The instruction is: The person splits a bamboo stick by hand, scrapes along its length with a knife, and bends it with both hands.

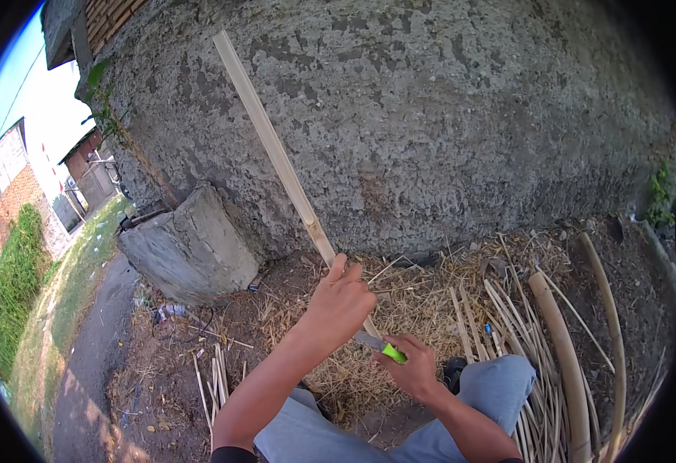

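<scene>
My left hand (339, 302) is closed round a long split bamboo strip (272, 143), which slants up and to the left in front of the wall. The strip's pale hollow inner side shows, with a node a little above my fingers. In my right hand (411, 366) is a knife with a bright green handle (393, 353). Its metal blade (368, 339) lies against the strip's lower end, just below my left hand. My fingers hide part of the handle and part of the strip.
A rough grey wall (446, 123) rises ahead. A concrete block (199, 247) stands at its foot on the left. Bamboo shavings (423, 309) cover the ground. Thin strips (531, 363) and thicker bamboo poles (565, 355) lie at my right, more strips (218, 378) at my left.
</scene>
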Motion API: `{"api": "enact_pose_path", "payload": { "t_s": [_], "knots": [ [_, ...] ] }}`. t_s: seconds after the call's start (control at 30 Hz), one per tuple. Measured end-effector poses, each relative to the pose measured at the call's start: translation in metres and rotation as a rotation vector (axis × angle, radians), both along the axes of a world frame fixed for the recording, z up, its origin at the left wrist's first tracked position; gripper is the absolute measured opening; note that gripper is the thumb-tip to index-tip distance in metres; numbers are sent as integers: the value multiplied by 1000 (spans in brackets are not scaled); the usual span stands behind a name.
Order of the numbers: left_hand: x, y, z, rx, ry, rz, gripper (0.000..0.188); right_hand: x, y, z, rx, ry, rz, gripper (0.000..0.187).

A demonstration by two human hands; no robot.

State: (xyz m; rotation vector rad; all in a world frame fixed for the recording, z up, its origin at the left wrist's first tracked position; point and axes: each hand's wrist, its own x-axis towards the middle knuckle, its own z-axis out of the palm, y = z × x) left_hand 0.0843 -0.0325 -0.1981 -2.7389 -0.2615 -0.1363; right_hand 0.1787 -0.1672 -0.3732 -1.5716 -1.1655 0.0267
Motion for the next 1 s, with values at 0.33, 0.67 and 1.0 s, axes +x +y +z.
{"api": "enact_pose_path", "payload": {
  "t_s": [0.33, 0.67, 1.0],
  "knots": [
    [2, -45, 31, -122, -605, -289, 66, 11, 8, -25, 230, -15, -101, 21],
    [23, -33, -23, -1501, -401, -207, 47, 3, 2, -19, 201, -20, -33, 24],
    [-14, 16, 27, -1085, -685, 105, 24, 28, -23, 9, -263, 438, -40, 28]
  ]
}}
